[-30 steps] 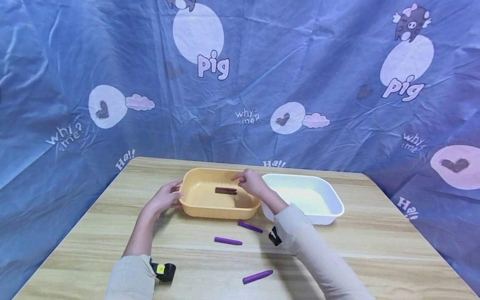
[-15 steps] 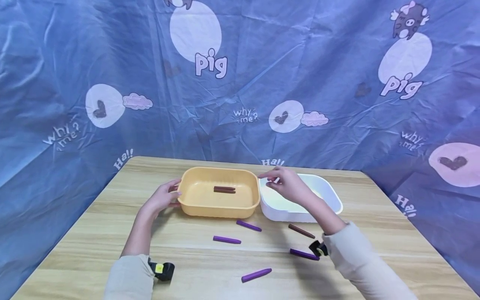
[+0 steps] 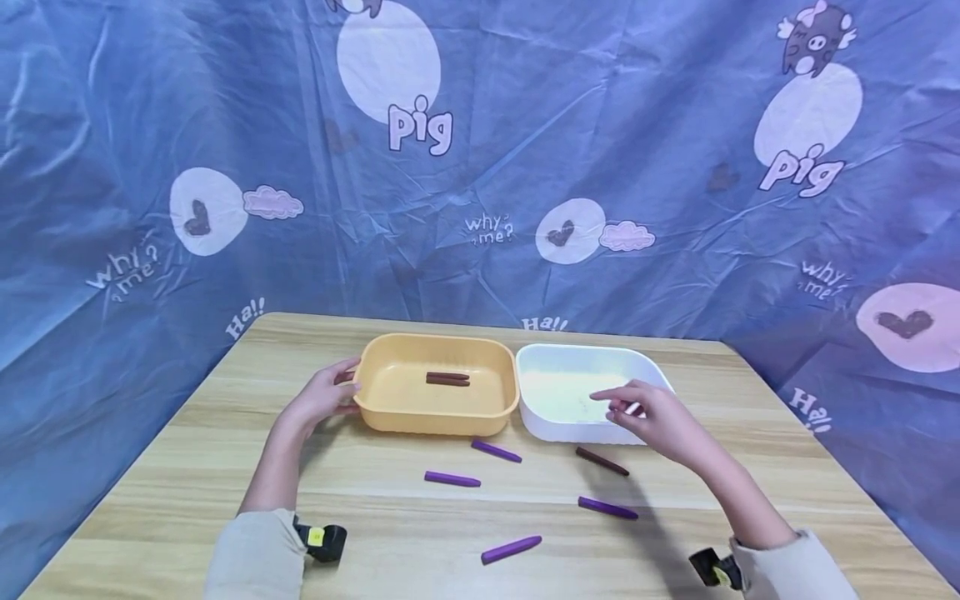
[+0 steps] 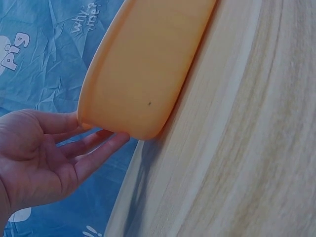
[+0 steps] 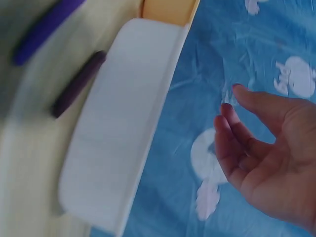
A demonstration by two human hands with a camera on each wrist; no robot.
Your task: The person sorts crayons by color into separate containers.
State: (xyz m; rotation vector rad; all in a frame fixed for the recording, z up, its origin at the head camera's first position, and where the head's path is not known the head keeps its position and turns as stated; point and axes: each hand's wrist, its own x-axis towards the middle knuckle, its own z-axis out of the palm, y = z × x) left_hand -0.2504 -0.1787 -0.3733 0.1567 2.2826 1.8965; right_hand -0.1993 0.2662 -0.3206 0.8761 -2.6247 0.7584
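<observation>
My left hand [image 3: 321, 398] holds the left end of an orange plastic bin [image 3: 435, 423], thumb at the rim and fingers against the outer wall in the left wrist view. Two brown crayons [image 3: 447, 378] lie side by side in that bin. Over the front right of a white bin [image 3: 573, 432] hovers my right hand [image 3: 660, 421], its fingers loosely bent with nothing between them. On the table nearby lie a dark brown crayon [image 3: 602, 461] and a purple crayon [image 3: 607, 507]. The white bin shows no crayons inside.
More purple crayons lie on the wooden table [image 3: 390, 550]: one by the orange bin [image 3: 497, 451], another purple crayon [image 3: 452, 479] left of it, and a purple crayon [image 3: 512, 550] near the front. A blue printed cloth [image 3: 465, 167] hangs behind the table.
My right hand has moved from above the orange bin rightward to the white bin, uncovering the brown and purple crayons on the right. My left hand stays at the orange bin.
</observation>
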